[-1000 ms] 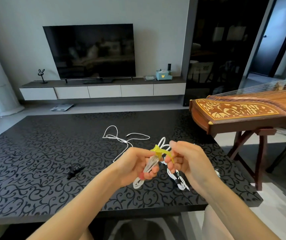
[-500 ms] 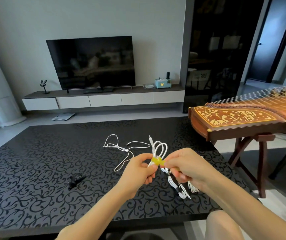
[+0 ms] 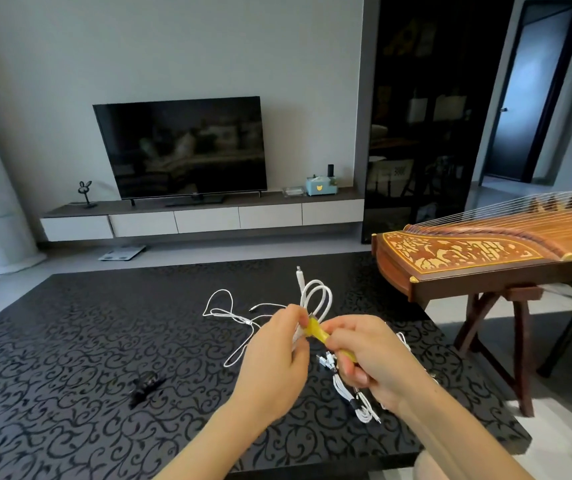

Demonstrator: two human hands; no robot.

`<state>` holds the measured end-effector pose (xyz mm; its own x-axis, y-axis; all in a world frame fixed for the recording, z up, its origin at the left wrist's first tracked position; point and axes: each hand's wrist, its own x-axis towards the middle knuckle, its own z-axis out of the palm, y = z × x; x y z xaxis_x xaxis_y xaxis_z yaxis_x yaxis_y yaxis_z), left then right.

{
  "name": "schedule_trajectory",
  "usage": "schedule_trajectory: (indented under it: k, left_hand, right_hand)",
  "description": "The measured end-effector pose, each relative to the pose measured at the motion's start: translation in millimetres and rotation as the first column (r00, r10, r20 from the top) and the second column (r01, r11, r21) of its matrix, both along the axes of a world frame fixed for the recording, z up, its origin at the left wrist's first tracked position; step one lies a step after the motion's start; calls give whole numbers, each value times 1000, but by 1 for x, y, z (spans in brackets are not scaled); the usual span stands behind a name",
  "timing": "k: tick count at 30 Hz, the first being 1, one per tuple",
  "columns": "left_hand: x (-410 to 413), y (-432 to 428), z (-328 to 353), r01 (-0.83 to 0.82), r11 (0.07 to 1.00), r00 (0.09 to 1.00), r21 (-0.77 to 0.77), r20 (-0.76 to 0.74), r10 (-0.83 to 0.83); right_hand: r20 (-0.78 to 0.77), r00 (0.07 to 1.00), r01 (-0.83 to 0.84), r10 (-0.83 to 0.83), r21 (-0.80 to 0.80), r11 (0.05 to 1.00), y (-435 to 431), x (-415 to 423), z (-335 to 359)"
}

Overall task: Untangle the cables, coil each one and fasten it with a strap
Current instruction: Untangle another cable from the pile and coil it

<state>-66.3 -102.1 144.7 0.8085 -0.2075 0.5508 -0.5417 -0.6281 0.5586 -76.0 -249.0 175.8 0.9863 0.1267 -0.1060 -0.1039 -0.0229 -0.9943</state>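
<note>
Left hand: fingers clasp coiled cable above desk, toward its right edge | right hand: fingers pinch yellow strap at the coil | I see loose cable lying mid-desk.

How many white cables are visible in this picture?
3, at least. The left hand grips a coiled cable; the right hand pinches its yellow strap. A loose thin cable lies on the table, further left. A bundle under the right hand may hide more.
</note>
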Motion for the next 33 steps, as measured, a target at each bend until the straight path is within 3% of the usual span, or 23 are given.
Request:
schedule_trajectory:
  k: [4,12,17,23,27,30,33]
  left_hand:
    - [1,-5,1,19,999,999,26,45,-20]
    - [6,-18,10,-179,980,984,91,3,179]
    - [14,-21,9,-233,972,971,-38,-72,230]
    - [20,-20,-1,-125,926,935,-355,-355,-10]
    - [20,-13,5,-33,915,804,-403,-555,-215]
    - [15,-5,12,28,880,729,-473,-593,-342]
    - [12,-1,12,16,843,739,-537,-562,-372]
  right_hand:
    - [13,1000,-1,1,1,1000,-2,-2,2]
    - [64,998,22,-19,-52,998,-2,-4,6]
    - [114,992,55,-44,-92,994,1,-3,4]
    - [144,987,81,-69,-76,994,-2,-2,1]
    - [157,987,39,-27,-71,997,-5,-1,2]
    - [161,987,15,-8,-46,999,-8,-3,0]
    - [179,983,-24,38,-83,996,-15,-8,-5]
